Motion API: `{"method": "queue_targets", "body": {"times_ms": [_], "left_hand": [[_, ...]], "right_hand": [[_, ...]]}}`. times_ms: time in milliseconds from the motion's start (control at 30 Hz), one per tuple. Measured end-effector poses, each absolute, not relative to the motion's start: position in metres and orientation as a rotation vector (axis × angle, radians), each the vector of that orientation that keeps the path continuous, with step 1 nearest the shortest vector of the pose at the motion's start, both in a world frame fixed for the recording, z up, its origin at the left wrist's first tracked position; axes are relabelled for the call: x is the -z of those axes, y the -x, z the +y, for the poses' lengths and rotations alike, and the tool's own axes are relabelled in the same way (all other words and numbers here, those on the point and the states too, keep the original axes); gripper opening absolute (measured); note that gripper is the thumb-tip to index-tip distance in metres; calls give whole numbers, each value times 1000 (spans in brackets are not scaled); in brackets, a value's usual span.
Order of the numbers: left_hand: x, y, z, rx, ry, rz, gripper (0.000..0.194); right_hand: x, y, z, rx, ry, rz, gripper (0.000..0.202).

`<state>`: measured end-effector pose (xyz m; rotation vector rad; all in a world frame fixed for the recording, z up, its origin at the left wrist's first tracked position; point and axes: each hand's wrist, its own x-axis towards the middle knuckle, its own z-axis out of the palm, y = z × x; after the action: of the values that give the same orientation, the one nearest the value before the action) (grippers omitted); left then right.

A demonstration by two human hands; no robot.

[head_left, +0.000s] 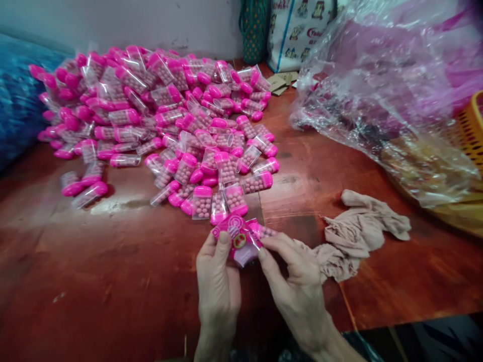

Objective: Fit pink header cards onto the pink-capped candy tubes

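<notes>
From the head camera, both hands meet low in the middle of a worn reddish-brown table (pixel 113 281), sharing one small pink packet (pixel 241 240) with a round printed label on its face. The left hand (pixel 218 281) pinches the packet's left side, thumb on top near the label and the other fingers curled underneath; the right hand (pixel 298 281) grips its right edge between thumb and forefinger, fingers close together, not spread. The packet is held just above the tabletop, right at the near edge of a big heap of clear capsules with bright pink caps (pixel 169 115), each filled with small pinkish balls; the heap spreads across the far left and middle of the table, and a few capsules stand upright just beyond the fingertips. Just to the right of the right hand lies a crumpled beige cloth (pixel 362 226), touching the table and close to the wrist. Farther right, a large crinkled clear plastic bag (pixel 385 90) holds more pink goods, lying partly over a yellow basket (pixel 473 125) at the edge. A printed tote bag (pixel 298 30) stands against the back wall
</notes>
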<state>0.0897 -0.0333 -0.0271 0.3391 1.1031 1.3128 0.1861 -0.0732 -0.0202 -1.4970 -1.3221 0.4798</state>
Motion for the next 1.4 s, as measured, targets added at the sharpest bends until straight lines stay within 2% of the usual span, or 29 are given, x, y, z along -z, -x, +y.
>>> {"method": "queue_targets", "body": {"times_ms": [233, 400, 467, 700, 900, 1033, 1200, 1400], "left_hand": [[23, -66, -31, -1295, -575, 1143, 20], [18, -71, -36, -1283, -631, 1094, 30], [17, -71, -37, -1275, -657, 1076, 29], [18, -67, -38, -1231, -705, 1084, 41], [22, -69, -39, -1164, -725, 1096, 30], [25, -68, -38, -1204, -720, 1112, 27], [27, -68, -37, -1266, -715, 1159, 38], [30, -72, -40, -1342, -814, 1166, 24]], "right_hand": [[20, -189, -74, -609, 1550, -1307, 10], [19, -189, -72, -732, 1462, -1278, 27], [20, -191, -72, -772, 1346, -1255, 26], [26, -195, -76, -602, 1289, -1283, 32], [28, -194, -77, -477, 1332, -1341, 29], [28, -191, -74, -694, 1341, -1210, 25], [29, -188, -72, -734, 1325, -1154, 22], [31, -188, -72, -661, 1344, -1160, 17]]}}
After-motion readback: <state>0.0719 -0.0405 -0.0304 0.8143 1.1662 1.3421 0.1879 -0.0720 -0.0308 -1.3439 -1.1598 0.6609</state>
